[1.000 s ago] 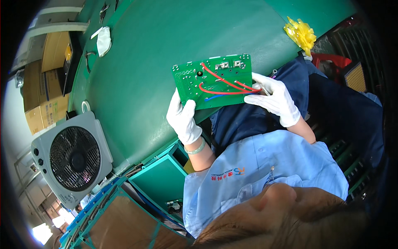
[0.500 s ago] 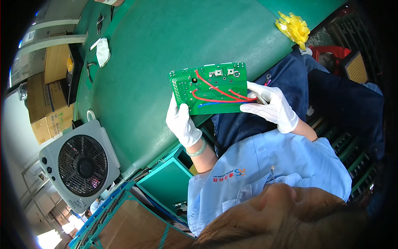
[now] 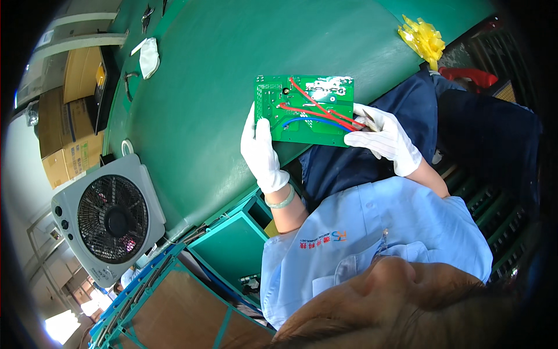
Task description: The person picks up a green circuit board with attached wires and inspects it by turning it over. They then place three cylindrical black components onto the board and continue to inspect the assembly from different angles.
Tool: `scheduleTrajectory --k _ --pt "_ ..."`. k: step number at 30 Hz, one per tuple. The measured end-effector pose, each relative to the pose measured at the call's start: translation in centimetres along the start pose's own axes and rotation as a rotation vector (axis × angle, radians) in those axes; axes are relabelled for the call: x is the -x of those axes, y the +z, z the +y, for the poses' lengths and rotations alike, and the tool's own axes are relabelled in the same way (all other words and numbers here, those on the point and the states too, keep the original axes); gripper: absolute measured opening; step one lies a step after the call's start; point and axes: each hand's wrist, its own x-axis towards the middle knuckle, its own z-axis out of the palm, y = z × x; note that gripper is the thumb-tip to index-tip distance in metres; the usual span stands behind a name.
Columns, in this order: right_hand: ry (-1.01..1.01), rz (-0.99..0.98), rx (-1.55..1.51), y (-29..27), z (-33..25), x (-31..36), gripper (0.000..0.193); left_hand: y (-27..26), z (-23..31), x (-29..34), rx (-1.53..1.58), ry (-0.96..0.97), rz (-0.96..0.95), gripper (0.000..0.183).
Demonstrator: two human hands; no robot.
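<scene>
A green circuit board is held up between my two gloved hands, over the near edge of the table. Red wires and a blue wire run across its face and gather at the right edge. My left hand grips the board's left side, its thumb on the front near the lower corner. My right hand closes on the lower right corner and the wire bundle. Beside its fingers shows a slim, pointed dark piece whose kind I cannot make out.
The green table carries a white cloth-like item, pliers and a bundle of yellow strips. A grey box fan stands at left, near cardboard boxes. A teal-framed compartment lies below the table edge.
The board has shifted slightly up and right in view, levelled, and tilted so that glare shows on its upper right. The blue wire now shows as a clear arc. Both hands keep their hold.
</scene>
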Motion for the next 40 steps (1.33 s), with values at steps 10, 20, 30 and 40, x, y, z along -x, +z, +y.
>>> scheduleTrajectory --k 10,20,30,40 --pt "0.066 0.024 -0.025 0.2 -0.9 0.8 0.072 0.0 0.5 0.0 -0.002 0.037 -0.045 0.042" --pt "0.018 -0.023 -0.117 0.5 -0.8 1.2 0.079 -0.3 0.0 -0.1 0.025 0.108 -0.105 0.041" --pt "0.001 0.135 -0.002 2.1 -1.5 1.5 0.074 -1.1 0.3 0.1 -0.025 0.108 -0.123 0.04" --pt "0.01 0.142 -0.026 2.8 0.2 2.3 0.069 -1.8 -0.7 0.2 0.265 0.201 -0.246 0.051"
